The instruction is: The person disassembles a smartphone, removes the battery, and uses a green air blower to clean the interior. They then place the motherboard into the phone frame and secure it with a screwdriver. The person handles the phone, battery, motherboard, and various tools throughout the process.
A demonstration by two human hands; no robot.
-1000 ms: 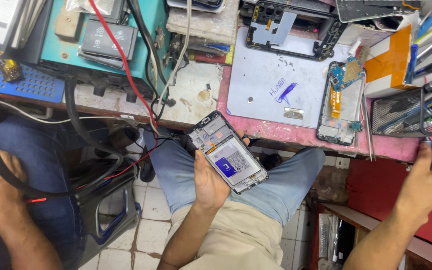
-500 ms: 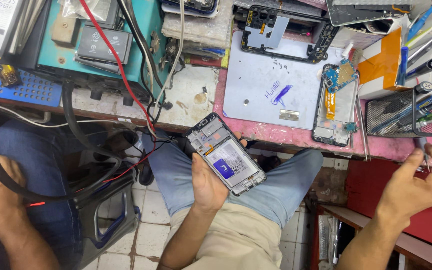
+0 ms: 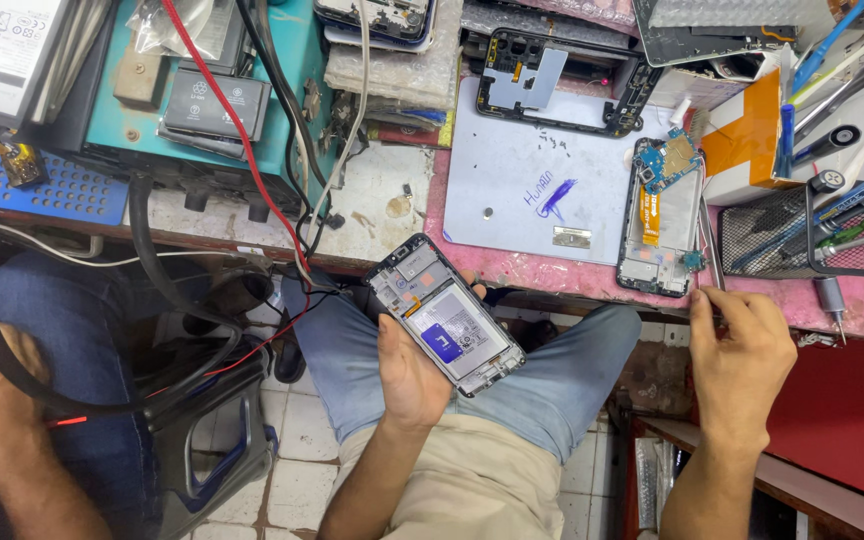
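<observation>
over the lap, left hand cradles opened phone (fingers loosely curled).

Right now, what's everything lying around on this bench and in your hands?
opened phone: one, black frame, blue label, in left hand over lap
phone frame: one, black with blue board, bench right
back frame: one, black, bench top
work mat: one, pale grey, bench centre
mesh holder: one, black, with tools, far right
red wire: one, crossing teal box
left hand: holds opened phone
right hand: fingers pinching thin tool at bench edge
</observation>
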